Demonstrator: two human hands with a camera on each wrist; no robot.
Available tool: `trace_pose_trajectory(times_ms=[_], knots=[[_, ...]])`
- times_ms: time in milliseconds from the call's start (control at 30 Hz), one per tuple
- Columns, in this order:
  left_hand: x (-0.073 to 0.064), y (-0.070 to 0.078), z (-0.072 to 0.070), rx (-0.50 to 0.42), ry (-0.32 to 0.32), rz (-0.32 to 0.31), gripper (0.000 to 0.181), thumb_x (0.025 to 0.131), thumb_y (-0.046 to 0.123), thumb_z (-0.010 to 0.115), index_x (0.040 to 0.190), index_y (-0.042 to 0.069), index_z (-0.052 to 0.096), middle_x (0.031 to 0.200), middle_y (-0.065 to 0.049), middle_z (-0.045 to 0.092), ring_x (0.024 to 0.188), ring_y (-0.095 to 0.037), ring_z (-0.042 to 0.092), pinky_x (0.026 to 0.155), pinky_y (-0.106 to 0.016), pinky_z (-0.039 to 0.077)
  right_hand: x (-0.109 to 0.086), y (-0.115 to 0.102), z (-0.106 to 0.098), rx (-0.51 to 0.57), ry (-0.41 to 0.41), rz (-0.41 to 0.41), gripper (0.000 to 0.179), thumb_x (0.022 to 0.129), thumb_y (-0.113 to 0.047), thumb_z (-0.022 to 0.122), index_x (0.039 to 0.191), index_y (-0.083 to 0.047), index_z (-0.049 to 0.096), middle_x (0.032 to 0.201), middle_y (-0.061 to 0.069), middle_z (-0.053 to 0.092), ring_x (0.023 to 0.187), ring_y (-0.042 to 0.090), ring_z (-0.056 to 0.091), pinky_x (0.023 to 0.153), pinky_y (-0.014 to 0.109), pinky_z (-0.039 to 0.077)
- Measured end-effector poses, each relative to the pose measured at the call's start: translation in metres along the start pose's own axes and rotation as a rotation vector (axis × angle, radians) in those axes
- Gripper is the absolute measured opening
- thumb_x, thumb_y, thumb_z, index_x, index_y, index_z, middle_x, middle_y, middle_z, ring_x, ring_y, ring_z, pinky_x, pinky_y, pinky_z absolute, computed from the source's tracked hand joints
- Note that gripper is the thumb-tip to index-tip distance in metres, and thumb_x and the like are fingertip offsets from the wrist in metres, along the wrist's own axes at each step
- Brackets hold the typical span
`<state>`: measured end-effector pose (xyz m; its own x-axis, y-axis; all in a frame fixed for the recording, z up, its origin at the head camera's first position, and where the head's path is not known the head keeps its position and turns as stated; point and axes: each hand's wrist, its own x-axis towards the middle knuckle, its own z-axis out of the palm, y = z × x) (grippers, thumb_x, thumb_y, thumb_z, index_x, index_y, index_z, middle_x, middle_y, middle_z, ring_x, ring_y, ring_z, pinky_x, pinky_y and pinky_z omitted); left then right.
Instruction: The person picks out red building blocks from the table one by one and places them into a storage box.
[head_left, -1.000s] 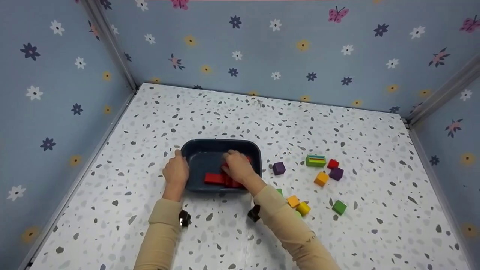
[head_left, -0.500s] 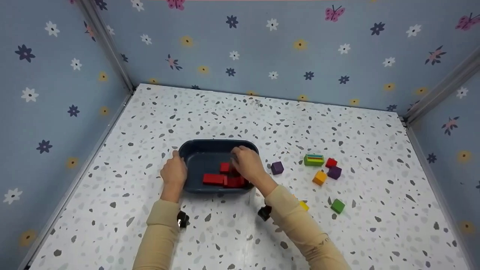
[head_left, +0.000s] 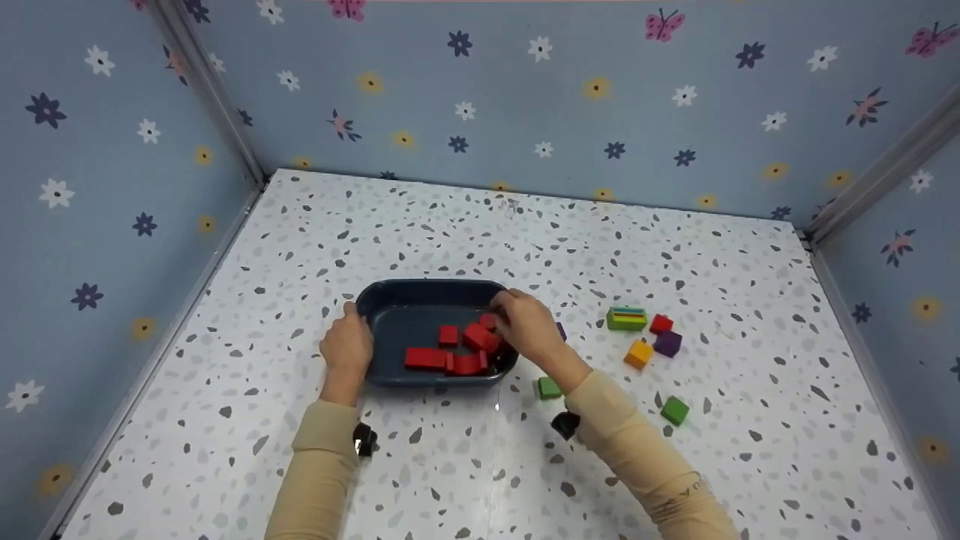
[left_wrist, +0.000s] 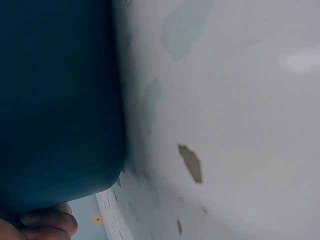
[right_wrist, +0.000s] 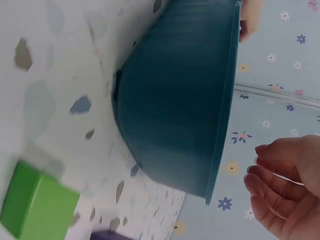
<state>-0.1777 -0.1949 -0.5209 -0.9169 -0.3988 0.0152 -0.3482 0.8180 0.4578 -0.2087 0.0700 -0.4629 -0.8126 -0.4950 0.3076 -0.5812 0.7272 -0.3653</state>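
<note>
A dark blue plastic tub [head_left: 405, 330] stands on the speckled table, with several red toy blocks [head_left: 427, 358] in its right half. My left hand [head_left: 347, 343] grips the tub's left wall; in the left wrist view its fingers [left_wrist: 52, 222] curl at the rim. Over the tub's right rim is my right hand [head_left: 529, 324]. The right wrist view shows this hand [right_wrist: 287, 185] apart from the wall, its fingers loosely bent and nothing between them.
Right of the tub lie a green block [head_left: 550, 388], a striped green block [head_left: 627, 319], a red cube [head_left: 661, 324], a purple cube [head_left: 667, 343], an orange cube [head_left: 638, 354] and another green cube [head_left: 674, 410]. A flowered wall [head_left: 510, 97] rises behind the table.
My right hand has moved right, from among the red blocks to the tub's right rim, uncovering more of the blocks. My left hand stays at the left wall.
</note>
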Motion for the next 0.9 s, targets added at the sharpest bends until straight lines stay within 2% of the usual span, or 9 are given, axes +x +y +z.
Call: trace_pose_trajectory(times_ms=[600,900], knots=[[0.001,0.002,-0.001,-0.001,0.006,0.002,0.023,0.091,0.014,0.046,0.106,-0.003,0.045,0.087,-0.031,0.059,0.076,-0.046,0.058,0.062,-0.054,0.043,-0.034,0.038,-0.043,-0.114,-0.006,0.025,0.015,0.077,-0.002,0.064,0.091,0.000,0.060,0.086,0.012,0.058,0.075,0.026,0.057,0.064,0.038,0.046],[0.000,0.001,0.000,0.000,0.003,-0.001,0.023,0.091,0.014,0.045,0.106,-0.003,0.045,0.087,-0.031,0.059,0.077,-0.046,0.058,0.062,-0.054,0.042,-0.050,0.059,-0.062,-0.145,-0.015,0.066,0.021,0.075,0.000,0.066,0.095,0.002,0.060,0.090,0.015,0.057,0.081,0.031,0.057,0.069,0.040,0.046]])
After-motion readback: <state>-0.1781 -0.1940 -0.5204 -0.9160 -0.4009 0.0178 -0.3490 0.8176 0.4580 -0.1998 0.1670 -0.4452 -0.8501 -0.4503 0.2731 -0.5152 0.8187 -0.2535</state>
